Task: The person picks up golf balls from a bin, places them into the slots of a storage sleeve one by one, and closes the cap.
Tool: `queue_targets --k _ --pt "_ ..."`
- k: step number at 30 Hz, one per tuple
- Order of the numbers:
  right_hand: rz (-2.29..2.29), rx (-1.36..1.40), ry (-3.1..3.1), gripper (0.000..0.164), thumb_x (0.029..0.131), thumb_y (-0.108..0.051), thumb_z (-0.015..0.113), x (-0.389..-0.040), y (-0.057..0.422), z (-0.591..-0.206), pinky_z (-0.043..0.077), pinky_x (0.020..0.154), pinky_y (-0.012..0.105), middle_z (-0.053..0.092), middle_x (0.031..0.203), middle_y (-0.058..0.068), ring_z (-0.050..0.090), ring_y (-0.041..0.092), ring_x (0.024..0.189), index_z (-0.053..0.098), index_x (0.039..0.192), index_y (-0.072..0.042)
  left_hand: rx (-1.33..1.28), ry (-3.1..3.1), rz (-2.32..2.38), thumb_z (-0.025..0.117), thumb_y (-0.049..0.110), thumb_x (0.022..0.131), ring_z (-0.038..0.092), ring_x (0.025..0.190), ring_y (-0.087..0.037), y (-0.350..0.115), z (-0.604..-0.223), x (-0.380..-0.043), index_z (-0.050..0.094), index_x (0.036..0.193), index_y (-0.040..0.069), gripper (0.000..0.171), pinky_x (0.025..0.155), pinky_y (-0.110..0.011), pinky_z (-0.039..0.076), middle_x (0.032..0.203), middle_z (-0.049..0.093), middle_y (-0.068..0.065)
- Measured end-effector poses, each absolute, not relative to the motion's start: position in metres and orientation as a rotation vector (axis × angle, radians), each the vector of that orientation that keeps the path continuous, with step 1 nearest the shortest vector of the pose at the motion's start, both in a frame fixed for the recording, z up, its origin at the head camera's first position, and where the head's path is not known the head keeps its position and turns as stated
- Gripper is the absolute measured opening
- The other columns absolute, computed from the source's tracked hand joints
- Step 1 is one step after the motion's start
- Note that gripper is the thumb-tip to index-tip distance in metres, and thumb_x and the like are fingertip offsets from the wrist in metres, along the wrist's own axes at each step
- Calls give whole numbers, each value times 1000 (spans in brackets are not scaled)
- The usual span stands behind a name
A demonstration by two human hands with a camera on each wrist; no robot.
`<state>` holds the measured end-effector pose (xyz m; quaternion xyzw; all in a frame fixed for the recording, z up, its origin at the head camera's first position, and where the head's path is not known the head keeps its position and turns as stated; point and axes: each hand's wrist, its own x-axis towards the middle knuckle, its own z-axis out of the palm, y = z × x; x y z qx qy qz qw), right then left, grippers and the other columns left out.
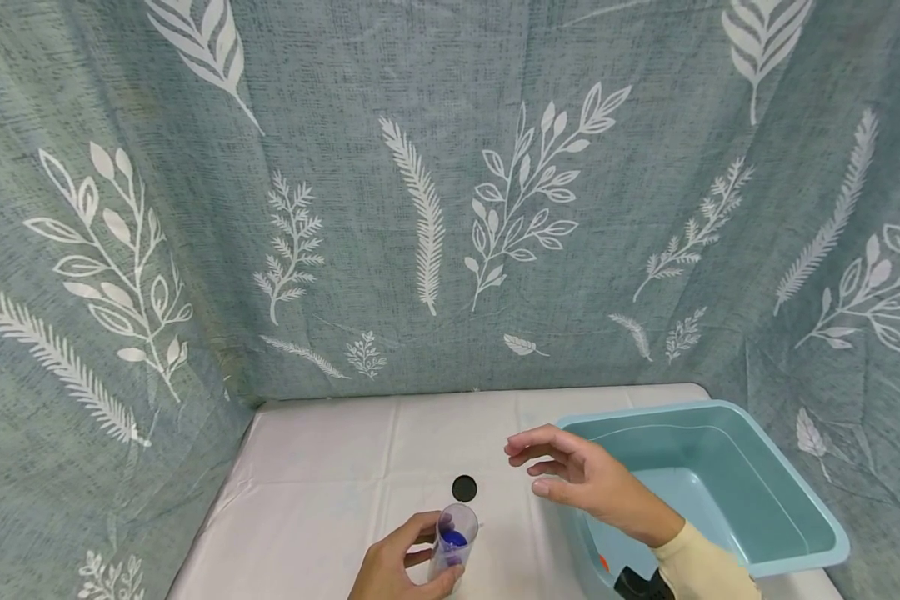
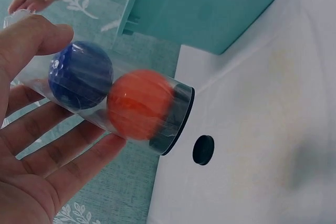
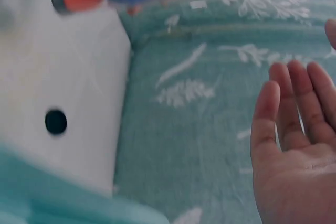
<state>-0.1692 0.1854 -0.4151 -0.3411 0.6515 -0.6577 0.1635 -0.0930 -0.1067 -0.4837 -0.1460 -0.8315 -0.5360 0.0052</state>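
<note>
My left hand [image 1: 405,560] grips a clear plastic tube [image 1: 459,517], its fingers and thumb around the wall. Inside the tube sit a dimpled blue ball [image 2: 81,75] and, below it, an orange ball [image 2: 140,104] by the dark-capped bottom end. The tube's upper end shows no cover in the head view. A round black cap [image 1: 464,488] lies on the table just beyond the tube. Held in the air to the right, my right hand [image 1: 581,477] has loosely bent fingers with nothing in them, by the bin's left rim.
A light blue plastic bin [image 1: 798,492] stands at the right of the table, with a small orange thing [image 1: 604,563] low inside its near left part. White cloth covers the table [image 1: 322,475]. A leaf-patterned green-blue curtain [image 1: 360,250] hangs behind and at both sides.
</note>
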Motion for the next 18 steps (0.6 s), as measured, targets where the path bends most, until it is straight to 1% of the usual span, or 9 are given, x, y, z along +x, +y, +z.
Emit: queue_targets --k 4,7,10,12,13,16,18 --pt "-1830 -989 1865 41 100 5 56 -179 208 -408 47 105 37 52 137 26 54 32 127 50 141 3 -461 -2592 -1684 85 29 83 70 99 -17 -108 -485 -93 66 121 15 44 77 -26 60 110 71 -1" --pt "-1795 -949 1855 40 101 5 54 -187 227 -407 49 104 37 51 137 29 56 30 126 49 140 3 -455 -2599 -1694 84 31 84 70 100 -17 -109 -485 -93 66 121 15 45 78 -27 60 109 71 -1" --pt "-1759 -912 1844 40 102 4 53 -193 246 -409 50 103 36 51 139 29 56 27 127 48 142 3 -446 -2604 -1705 85 30 83 70 99 -17 -110 -485 -93 66 122 15 46 78 -24 59 109 71 -1" --pt "-1732 -893 1844 40 103 3 52 -196 259 -411 50 103 36 51 140 27 56 25 128 47 143 3 -446 -2605 -1708 85 29 83 70 99 -17 -111 -485 -93 66 122 14 46 77 -22 58 108 71 -1" --pt "-1719 -887 1843 40 103 3 51 -198 265 -412 50 103 35 50 140 28 55 25 128 47 143 3 -447 -2603 -1708 85 28 83 70 99 -17 -111 -486 -93 66 122 14 46 77 -21 58 108 71 -2" --pt "-1670 -851 1841 40 104 2 49 -201 282 -418 50 103 35 49 141 29 55 27 129 45 144 4 -447 -2603 -1707 85 28 83 69 98 -17 -112 -486 -92 65 122 13 47 78 -22 58 106 71 -2" --pt "-1630 -814 1843 40 105 1 48 -204 291 -424 50 103 35 50 141 28 54 29 129 45 145 3 -441 -2607 -1708 85 27 82 69 98 -16 -112 -487 -92 65 123 12 47 78 -23 59 106 71 -2"
